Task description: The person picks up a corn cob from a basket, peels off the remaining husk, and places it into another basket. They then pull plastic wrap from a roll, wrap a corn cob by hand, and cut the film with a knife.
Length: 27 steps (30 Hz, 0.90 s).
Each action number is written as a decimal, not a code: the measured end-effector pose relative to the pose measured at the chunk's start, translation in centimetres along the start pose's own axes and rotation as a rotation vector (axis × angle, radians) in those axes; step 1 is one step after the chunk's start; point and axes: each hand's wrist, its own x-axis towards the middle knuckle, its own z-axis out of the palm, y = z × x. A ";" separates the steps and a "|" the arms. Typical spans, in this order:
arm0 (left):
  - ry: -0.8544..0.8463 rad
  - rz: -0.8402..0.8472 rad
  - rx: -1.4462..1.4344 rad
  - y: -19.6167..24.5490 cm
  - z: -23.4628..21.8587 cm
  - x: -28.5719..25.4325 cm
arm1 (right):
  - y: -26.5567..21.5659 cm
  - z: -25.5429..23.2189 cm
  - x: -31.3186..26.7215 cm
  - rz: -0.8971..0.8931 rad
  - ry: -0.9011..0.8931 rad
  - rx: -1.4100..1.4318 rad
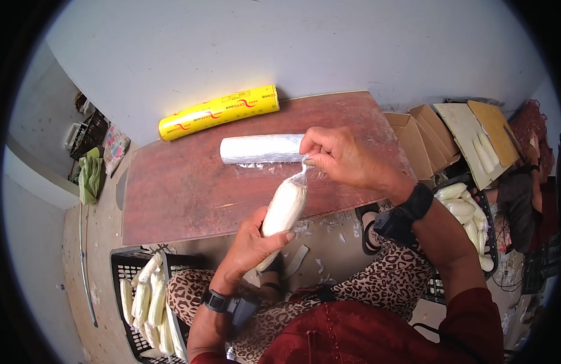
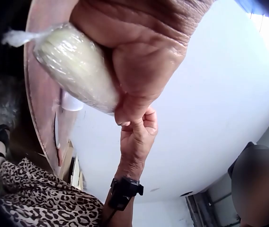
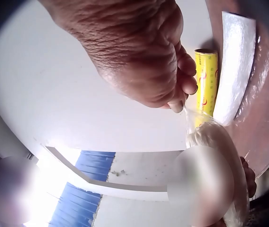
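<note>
My left hand (image 1: 253, 246) grips a pale ear of corn (image 1: 286, 209) wrapped in clear plastic film, held tilted over the table's front edge. At its upper end my right hand (image 1: 338, 158) pinches the gathered film (image 1: 303, 174) between thumb and fingers. In the left wrist view, a twisted tail of film (image 2: 21, 38) sticks out from the other end of the corn (image 2: 75, 66). The right wrist view shows the film (image 3: 189, 116) drawn tight from the fingertips to the corn. Behind my hands, a roll of clear film (image 1: 259, 150) lies on the table.
The reddish-brown table (image 1: 183, 200) stands against a pale wall. A yellow printed roll (image 1: 219, 112) lies at its back edge. Black crates (image 1: 118, 267) of pale corn ears (image 1: 148, 297) stand at left and right. Cardboard boxes (image 1: 420, 142) are at the right; film scraps litter the floor.
</note>
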 end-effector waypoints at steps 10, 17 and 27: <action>0.219 0.152 0.302 -1.4 0.0 0.7 | -1.5 -0.5 -0.3 0.511 -0.318 0.287; 0.249 0.240 0.499 -0.5 0.4 0.3 | 0.1 1.4 -0.3 0.359 -0.284 0.456; 0.070 0.205 0.107 -0.9 0.3 0.5 | 0.3 2.2 -0.3 0.264 -0.130 0.413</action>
